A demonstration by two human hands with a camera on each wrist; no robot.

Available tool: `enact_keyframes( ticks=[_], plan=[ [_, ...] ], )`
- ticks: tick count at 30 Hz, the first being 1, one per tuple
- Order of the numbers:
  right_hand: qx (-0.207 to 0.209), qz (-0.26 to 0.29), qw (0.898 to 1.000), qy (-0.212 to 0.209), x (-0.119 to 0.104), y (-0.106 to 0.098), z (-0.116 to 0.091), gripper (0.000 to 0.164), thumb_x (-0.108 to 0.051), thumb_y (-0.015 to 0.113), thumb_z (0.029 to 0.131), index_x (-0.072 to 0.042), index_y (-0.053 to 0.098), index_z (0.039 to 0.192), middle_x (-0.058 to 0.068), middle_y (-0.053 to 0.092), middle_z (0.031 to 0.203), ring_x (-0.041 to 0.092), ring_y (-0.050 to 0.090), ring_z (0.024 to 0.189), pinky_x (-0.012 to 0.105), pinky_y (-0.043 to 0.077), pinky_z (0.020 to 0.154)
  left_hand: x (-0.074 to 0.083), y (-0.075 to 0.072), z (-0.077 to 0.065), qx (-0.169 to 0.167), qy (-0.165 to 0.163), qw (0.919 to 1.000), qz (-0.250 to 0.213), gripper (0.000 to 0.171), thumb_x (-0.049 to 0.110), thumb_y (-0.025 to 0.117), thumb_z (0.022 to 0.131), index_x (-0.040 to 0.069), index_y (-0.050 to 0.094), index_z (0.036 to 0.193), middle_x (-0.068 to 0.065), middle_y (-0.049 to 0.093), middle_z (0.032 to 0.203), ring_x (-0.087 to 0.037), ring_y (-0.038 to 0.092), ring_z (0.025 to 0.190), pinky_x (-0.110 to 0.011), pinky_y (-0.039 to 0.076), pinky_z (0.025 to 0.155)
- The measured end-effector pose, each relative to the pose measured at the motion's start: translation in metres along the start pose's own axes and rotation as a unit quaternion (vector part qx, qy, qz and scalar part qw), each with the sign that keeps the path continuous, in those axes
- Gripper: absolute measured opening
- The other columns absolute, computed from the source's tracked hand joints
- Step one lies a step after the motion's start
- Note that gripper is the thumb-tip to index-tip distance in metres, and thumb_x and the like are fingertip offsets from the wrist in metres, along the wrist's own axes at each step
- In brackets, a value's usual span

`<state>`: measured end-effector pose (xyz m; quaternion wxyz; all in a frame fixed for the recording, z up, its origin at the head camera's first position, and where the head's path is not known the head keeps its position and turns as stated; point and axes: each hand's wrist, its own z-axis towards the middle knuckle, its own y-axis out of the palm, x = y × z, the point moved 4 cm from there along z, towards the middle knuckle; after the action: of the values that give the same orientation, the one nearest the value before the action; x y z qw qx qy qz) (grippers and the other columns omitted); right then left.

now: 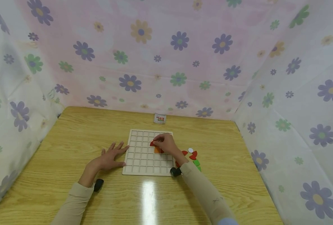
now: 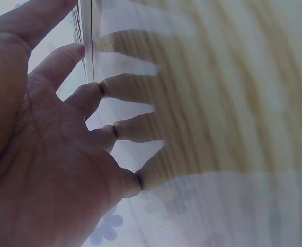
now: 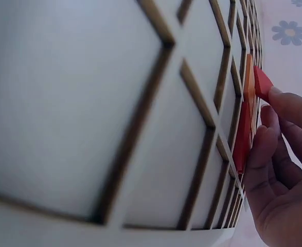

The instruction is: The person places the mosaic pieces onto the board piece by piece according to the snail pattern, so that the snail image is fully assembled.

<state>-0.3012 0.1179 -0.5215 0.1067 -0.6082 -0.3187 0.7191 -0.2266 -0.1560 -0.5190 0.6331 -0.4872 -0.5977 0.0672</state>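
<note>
A pale wooden grid board (image 1: 139,169) lies on the table. Over its upper right cells my right hand (image 1: 167,144) pinches a red piece (image 3: 262,82) between thumb and fingertips. Just below it, an orange piece (image 1: 157,150) sits in the grid, with a red piece (image 3: 242,138) beside it, partly covered by the hand in the head view. My left hand (image 1: 109,158) rests with spread fingers on the table, thumb and fingertips at the board's left edge. In the left wrist view its fingertips (image 2: 132,182) touch the tabletop.
Right of the board lie several loose pieces: a white disc (image 1: 190,150), red pieces (image 1: 193,155) and green pieces (image 1: 196,162). A small printed picture card (image 1: 160,118) lies at the table's back edge. Flowered curtains (image 1: 155,62) enclose the table (image 1: 211,134).
</note>
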Motion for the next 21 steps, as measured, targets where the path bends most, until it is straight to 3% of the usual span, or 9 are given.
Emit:
enact_keyframes(
  ticks=[9, 21],
  plan=[
    [-0.025, -0.023, 0.999, 0.008, 0.0013, 0.0019, 0.0055, 0.011, -0.011, 0.072, 0.096, -0.004, 0.079, 0.101, 0.01, 0.075, 0.092, 0.013, 0.064, 0.073, 0.026, 0.055, 0.067, -0.0015, 0.0009, 0.0016, 0.0, 0.0, 1.0, 0.0, 0.078, 0.03, 0.072, 0.096, 0.006, 0.033, 0.159, -0.029, 0.01, 0.167, -0.058, -0.007, 0.149, -0.086, -0.007, 0.103],
    [-0.03, -0.006, 0.999, 0.04, 0.0041, 0.0033, 0.0068, 0.01, -0.013, 0.074, 0.094, -0.005, 0.079, 0.097, 0.009, 0.075, 0.097, 0.015, 0.068, 0.079, 0.026, 0.056, 0.07, -0.0039, 0.0016, 0.0021, 0.001, 0.0, 1.0, 0.001, 0.078, 0.03, 0.072, 0.096, 0.006, 0.033, 0.159, -0.029, 0.01, 0.167, -0.058, -0.007, 0.149, -0.086, -0.007, 0.103]
  ],
)
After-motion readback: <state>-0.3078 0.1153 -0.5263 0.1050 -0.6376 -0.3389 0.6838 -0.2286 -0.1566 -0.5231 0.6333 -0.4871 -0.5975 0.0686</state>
